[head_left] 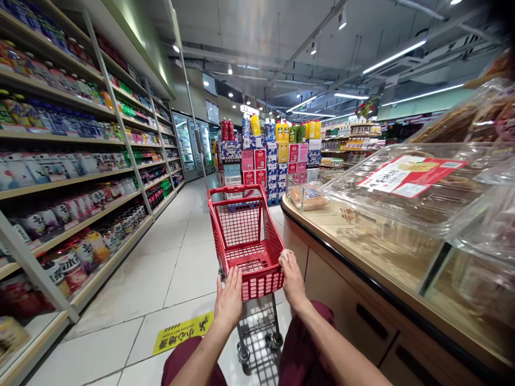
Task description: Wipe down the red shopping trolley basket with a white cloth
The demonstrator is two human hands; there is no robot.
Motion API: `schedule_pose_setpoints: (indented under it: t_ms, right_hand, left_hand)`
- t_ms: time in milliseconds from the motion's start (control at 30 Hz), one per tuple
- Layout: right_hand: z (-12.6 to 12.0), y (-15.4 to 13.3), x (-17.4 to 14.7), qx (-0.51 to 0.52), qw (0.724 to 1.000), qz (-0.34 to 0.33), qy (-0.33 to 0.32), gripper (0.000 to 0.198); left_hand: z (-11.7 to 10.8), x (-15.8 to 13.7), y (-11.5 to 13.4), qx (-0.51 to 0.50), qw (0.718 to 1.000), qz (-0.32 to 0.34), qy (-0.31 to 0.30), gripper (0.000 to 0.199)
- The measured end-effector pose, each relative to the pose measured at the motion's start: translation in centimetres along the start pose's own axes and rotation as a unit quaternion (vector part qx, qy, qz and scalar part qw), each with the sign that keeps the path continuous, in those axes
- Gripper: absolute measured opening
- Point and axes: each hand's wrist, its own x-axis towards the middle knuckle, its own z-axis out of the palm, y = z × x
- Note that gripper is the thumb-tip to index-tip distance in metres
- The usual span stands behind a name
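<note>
While our left grip [229,300], released, and right grip [293,277], clasping a wad [285,254], touch the cart's near end [262,286], contact's made, remainder unclear.

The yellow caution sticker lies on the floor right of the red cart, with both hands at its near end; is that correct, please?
The side is wrong: the head view shows the yellow caution sticker on the floor left of the red cart, with left hand and right hand at its near end.

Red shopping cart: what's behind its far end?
Stacked cartons topped with bottles. The red cart itself covers part of the stack's base; the lower area behind the cartons is hidden.
</note>
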Motion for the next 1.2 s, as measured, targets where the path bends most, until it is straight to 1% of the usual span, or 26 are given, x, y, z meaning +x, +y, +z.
schedule_pose_setpoints:
  t_ms: [33, 67, 167, 200, 233, 333, 367, 400, 433, 500, 533, 567, 600, 667, 700, 733, 767, 867, 900, 933, 1033, 1067, 1100, 1200]
  right_hand:
    - [0.1, -0.1, 0.0, 0.001, 1.0, 0.007, 0.006, 0.046]
    - [0.4, -0.5, -0.1, 0.012, 1.0, -0.011, -0.003, 0.047]
    - [1.7, -1.9, -0.6, 0.064, 0.989, -0.117, -0.064, 0.044]
    - [1.8, -2.0, -0.5, 0.074, 0.986, -0.13, -0.071, 0.043]
    - [1.6, -1.7, -0.4, 0.075, 0.987, -0.122, -0.066, 0.043]
    - [0.5, -0.3, 0.3, 0.033, 0.999, -0.028, 0.003, 0.045]
    - [0.2, 0.0, 0.4, 0.019, 1.0, -0.01, 0.018, 0.046]
    - [0.2, 0.1, 0.4, 0.011, 1.0, -0.011, 0.02, 0.047]
    - [0.3, -0.1, 0.3, 0.011, 0.999, -0.032, 0.01, 0.049]
    - [0.8, -0.5, 0.0, 0.03, 0.994, -0.1, -0.034, 0.05]
    - [0.9, -0.6, -0.1, 0.037, 0.991, -0.12, -0.048, 0.05]
    - [0.8, -0.5, 0.0, 0.036, 0.991, -0.119, -0.049, 0.05]
    - [0.7, -0.1, 0.1, 0.027, 0.994, -0.098, -0.038, 0.049]
    - [0.2, 0.7, 0.4, -0.001, 1.0, -0.029, 0.006, 0.049]
    - [0.1, 1.0, 0.4, -0.012, 1.0, -0.007, 0.021, 0.05]
    - [0.1, 1.1, 0.4, -0.016, 1.0, -0.004, 0.024, 0.051]
    - [0.3, 1.0, 0.2, -0.011, 1.0, -0.023, 0.013, 0.052]
    - [1.1, 0.2, -0.3, 0.026, 0.99, -0.129, -0.049, 0.049]
    - [1.1, 0.1, -0.3, 0.03, 0.988, -0.139, -0.055, 0.048]
    - [0.9, 0.3, -0.1, 0.025, 0.991, -0.125, -0.049, 0.047]
    - [0.3, 0.8, 0.4, -0.01, 1.0, -0.013, 0.002, 0.047]
    - [0.3, 0.7, 0.4, -0.013, 1.0, 0.005, 0.006, 0.048]
    - [0.4, 0.4, 0.3, -0.005, 1.0, 0.0, -0.001, 0.049]
    - [1.2, -0.9, -0.4, 0.046, 0.992, -0.097, -0.066, 0.047]
  left_hand:
    - [-0.1, 0.0, 0.1, 0.0, 1.0, -0.004, -0.003, 0.07]
    - [-0.1, 0.1, 0.2, -0.002, 1.0, -0.005, -0.006, 0.07]
    - [-0.4, 0.2, 0.3, -0.006, 1.0, 0.003, -0.01, 0.068]
    - [-0.5, 0.2, 0.2, -0.007, 1.0, 0.007, -0.01, 0.068]
    - [-0.5, 0.2, 0.2, -0.01, 1.0, 0.009, -0.01, 0.068]
    - [-0.5, 0.1, 0.2, -0.019, 1.0, 0.0, -0.009, 0.07]
    - [-0.5, 0.2, 0.2, -0.022, 1.0, -0.005, -0.01, 0.07]
    - [-0.5, 0.2, 0.2, -0.025, 1.0, -0.007, -0.01, 0.07]
    - [-0.5, 0.2, 0.2, -0.027, 1.0, -0.008, -0.011, 0.07]
    - [-0.6, 0.2, 0.1, -0.03, 0.999, -0.001, -0.013, 0.07]
    - [-0.7, 0.2, 0.1, -0.03, 0.999, 0.004, -0.014, 0.071]
    - [-0.8, 0.2, 0.0, -0.031, 0.999, 0.008, -0.015, 0.071]
    - [-0.9, 0.2, 0.0, -0.031, 0.999, 0.01, -0.016, 0.072]
    - [-1.0, 0.2, 0.0, -0.033, 0.999, 0.006, -0.018, 0.072]
    - [-1.0, 0.1, 0.0, -0.035, 0.999, 0.003, -0.019, 0.072]
    - [-1.1, 0.1, 0.0, -0.036, 0.999, 0.0, -0.02, 0.071]
    - [-1.0, 0.2, 0.1, -0.037, 0.999, 0.0, -0.021, 0.071]
    - [-1.0, 0.2, 0.0, -0.036, 0.999, 0.006, -0.021, 0.072]
    - [-1.0, 0.2, -0.1, -0.034, 0.999, 0.009, -0.022, 0.072]
    - [-0.9, 0.2, -0.1, -0.032, 0.999, 0.01, -0.023, 0.072]
    - [-0.8, 0.2, -0.2, -0.026, 0.999, 0.003, -0.027, 0.072]
    - [-0.7, 0.2, -0.2, -0.025, 0.999, 0.001, -0.028, 0.072]
    - [-0.7, 0.2, -0.2, -0.024, 0.999, -0.001, -0.027, 0.072]
    - [-0.6, 0.2, -0.2, -0.026, 1.0, 0.005, -0.015, 0.071]
